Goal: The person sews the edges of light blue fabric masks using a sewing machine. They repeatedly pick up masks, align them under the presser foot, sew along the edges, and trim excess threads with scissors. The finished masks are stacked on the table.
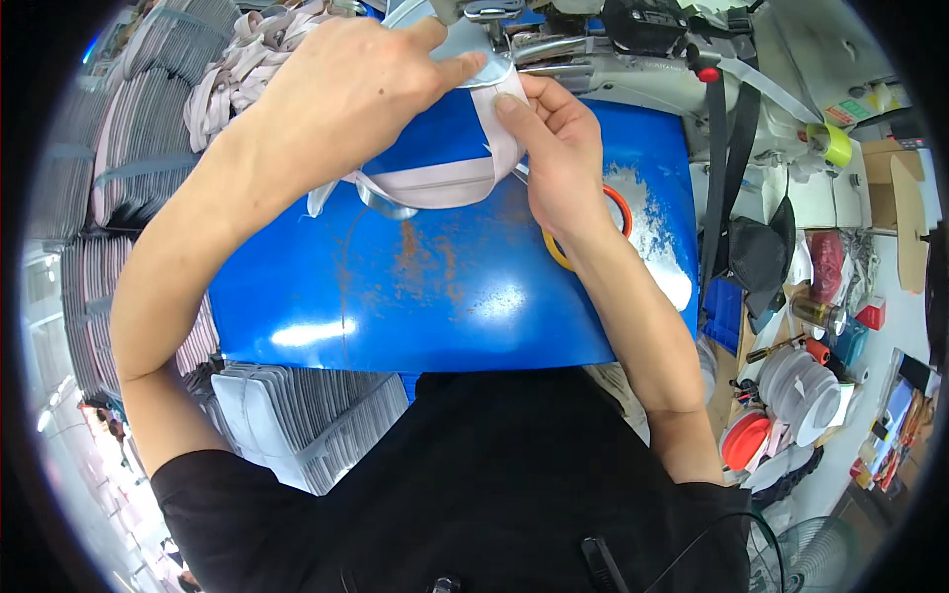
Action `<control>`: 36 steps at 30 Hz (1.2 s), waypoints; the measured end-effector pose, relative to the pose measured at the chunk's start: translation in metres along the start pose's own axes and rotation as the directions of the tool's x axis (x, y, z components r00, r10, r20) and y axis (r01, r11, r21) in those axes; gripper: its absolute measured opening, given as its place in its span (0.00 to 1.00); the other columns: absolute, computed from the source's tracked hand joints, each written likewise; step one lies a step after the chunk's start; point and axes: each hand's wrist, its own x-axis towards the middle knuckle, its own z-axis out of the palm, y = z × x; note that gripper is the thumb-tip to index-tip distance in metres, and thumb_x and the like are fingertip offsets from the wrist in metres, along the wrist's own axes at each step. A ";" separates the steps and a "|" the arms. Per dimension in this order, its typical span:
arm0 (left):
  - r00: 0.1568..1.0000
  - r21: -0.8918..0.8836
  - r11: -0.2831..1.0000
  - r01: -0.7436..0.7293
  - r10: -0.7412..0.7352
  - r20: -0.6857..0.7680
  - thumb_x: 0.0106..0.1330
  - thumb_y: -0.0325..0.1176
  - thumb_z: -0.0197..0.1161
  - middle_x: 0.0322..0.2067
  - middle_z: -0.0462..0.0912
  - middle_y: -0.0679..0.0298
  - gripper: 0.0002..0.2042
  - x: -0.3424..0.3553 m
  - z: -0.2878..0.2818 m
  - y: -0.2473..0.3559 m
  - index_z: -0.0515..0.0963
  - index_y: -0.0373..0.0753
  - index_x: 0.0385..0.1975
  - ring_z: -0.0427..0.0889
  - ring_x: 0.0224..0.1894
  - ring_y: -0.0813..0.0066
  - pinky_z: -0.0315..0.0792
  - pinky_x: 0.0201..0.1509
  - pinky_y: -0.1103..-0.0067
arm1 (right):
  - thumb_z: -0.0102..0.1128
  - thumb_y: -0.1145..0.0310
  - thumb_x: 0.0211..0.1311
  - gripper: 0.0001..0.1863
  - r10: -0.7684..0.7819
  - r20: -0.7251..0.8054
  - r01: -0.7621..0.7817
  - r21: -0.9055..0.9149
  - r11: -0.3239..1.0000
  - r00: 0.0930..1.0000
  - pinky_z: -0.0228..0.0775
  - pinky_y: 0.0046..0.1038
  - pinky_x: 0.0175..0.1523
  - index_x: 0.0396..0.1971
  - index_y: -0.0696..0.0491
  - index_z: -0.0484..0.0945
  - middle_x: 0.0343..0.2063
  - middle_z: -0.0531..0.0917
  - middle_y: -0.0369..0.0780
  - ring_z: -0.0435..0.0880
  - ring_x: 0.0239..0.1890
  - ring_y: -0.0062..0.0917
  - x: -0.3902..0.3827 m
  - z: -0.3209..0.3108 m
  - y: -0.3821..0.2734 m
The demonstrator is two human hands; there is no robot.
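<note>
My left hand (381,74) reaches to the top of the blue table, its fingers bent onto a pale blue fabric piece (465,44) beneath the sewing machine's presser area (497,30). Between thumb and fingers, my right hand (559,138) pinches a pale pink strip (497,124) with a line along its middle, close to where it meets the blue piece. From there the strip hangs down and curves left in a loop across the table. Under my right wrist lie scissors with orange and yellow handles (621,210), partly hidden.
The blue tabletop (445,296) has worn, rusty patches. Bundled stacks of grey sheets (148,148) stand at the left, with another stack (306,420) below the table. Loose pale straps (247,69) pile up at the upper left. On the right are the machine body (811,59) and a cluttered shelf (791,395).
</note>
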 end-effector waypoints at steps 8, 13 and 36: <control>0.997 0.015 0.997 0.079 -0.079 -0.008 0.60 0.26 0.64 0.37 0.83 0.56 0.22 0.005 -0.002 0.023 0.85 0.44 0.56 0.88 0.27 0.61 0.81 0.31 0.69 | 0.60 0.76 0.73 0.11 -0.016 -0.008 0.016 -0.024 1.000 1.000 0.78 0.20 0.43 0.51 0.64 0.79 0.39 0.89 0.41 0.86 0.37 0.16 0.003 -0.003 0.004; 0.983 -0.033 0.982 0.185 -0.186 0.001 0.59 0.26 0.64 0.35 0.83 0.56 0.20 0.011 -0.002 0.046 0.86 0.40 0.53 0.87 0.28 0.58 0.81 0.30 0.69 | 0.60 0.75 0.74 0.10 -0.008 -0.022 0.007 -0.059 0.998 1.000 0.77 0.19 0.40 0.50 0.63 0.79 0.37 0.89 0.40 0.85 0.35 0.15 0.002 0.000 0.002; 0.806 -0.645 0.718 0.262 -0.531 -0.263 0.50 0.19 0.66 0.23 0.71 0.63 0.28 -0.061 0.009 0.127 0.85 0.42 0.56 0.72 0.22 0.68 0.71 0.27 0.73 | 0.67 0.72 0.64 0.12 -0.297 0.522 0.599 -0.654 0.462 0.799 0.75 0.36 0.49 0.48 0.51 0.84 0.41 0.82 0.40 0.83 0.45 0.36 -0.074 -0.032 -0.043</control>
